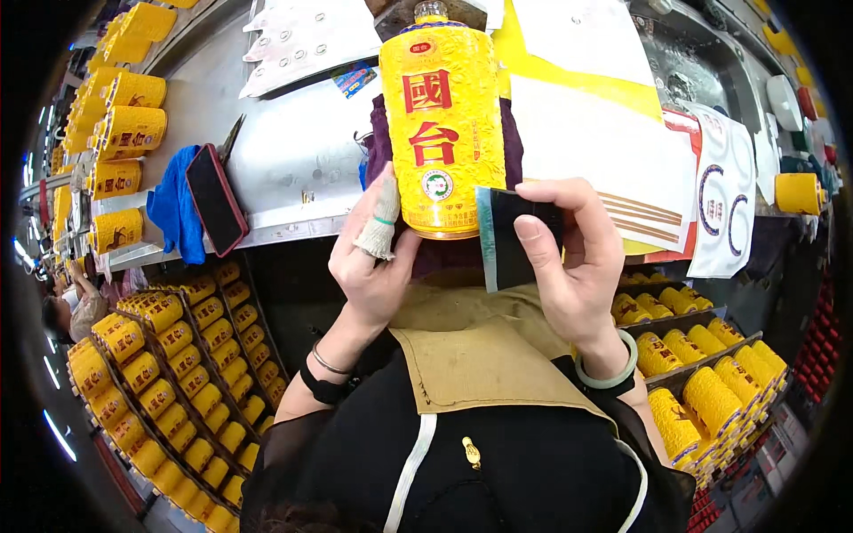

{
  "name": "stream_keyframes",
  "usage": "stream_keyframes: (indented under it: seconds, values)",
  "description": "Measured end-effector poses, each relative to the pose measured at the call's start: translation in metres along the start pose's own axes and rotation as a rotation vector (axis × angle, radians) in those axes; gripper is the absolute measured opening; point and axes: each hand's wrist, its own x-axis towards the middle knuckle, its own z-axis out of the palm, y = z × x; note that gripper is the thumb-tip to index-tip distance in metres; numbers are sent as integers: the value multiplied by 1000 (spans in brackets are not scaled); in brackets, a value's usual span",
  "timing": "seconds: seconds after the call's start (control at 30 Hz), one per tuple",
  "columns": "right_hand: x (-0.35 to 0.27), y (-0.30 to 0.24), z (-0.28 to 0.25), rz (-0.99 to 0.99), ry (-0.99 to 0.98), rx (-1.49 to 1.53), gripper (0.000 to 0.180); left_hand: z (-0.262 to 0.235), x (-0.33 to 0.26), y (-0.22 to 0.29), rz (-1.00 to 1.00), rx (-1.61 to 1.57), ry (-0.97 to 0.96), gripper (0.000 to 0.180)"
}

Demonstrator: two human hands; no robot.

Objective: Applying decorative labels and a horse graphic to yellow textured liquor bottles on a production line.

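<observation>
A yellow bottle (444, 124) with large red characters and a small round green-and-white emblem lies in front of me, its glass neck pointing away. Dark purple cloth shows beneath it on both sides. My left hand (373, 253) is curled against the bottle's lower left side, steadying its base; one finger wears a pale cloth finger cover (378, 222) with a green band. In my right hand (582, 258), pinched between thumb and fingers, is a flat black scraper (515, 240) with a teal edge. That edge sits close to the bottle's lower right side; whether it touches is unclear.
Sheets of emblem stickers (306, 44) and white sheets with gold strips (595, 151) flank the bottle on the metal bench. A red-edged phone (216, 200) and blue cloth (178, 204) lie left. Racks of yellow bottles (142, 373) stand lower left, more bottles (711, 400) lower right.
</observation>
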Motion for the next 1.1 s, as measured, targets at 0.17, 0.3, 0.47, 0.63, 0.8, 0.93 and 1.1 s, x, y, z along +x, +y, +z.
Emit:
stream_keyframes:
  seconds: [0.17, 0.3, 0.47, 0.63, 0.8, 0.93, 1.1]
  values:
    - [20, 1, -5, -140, 129, -239, 24, -2, 9, 10, 91, -41, 80, 54]
    - [28, 4, -16, -713, -46, -497, 32, -2, 10, 10, 6, -164, 67, 65]
    - [61, -26, -2, -707, -349, -499, 26, 7, 14, 9, -42, -318, 81, 95]
    - [153, -7, -4, -1095, 57, -718, 23, 10, 13, 8, -68, -370, 47, 91]
    - [72, -32, 3, -1154, -632, -505, 29, 3, 12, 2, -173, -429, -49, 88]
    - [109, -15, 9, -819, -262, -466, 31, 8, 5, -11, -53, -407, -63, 90]
    - [117, 6, -16, -1032, -129, -625, 25, 7, 7, -5, -88, -457, -50, 90]
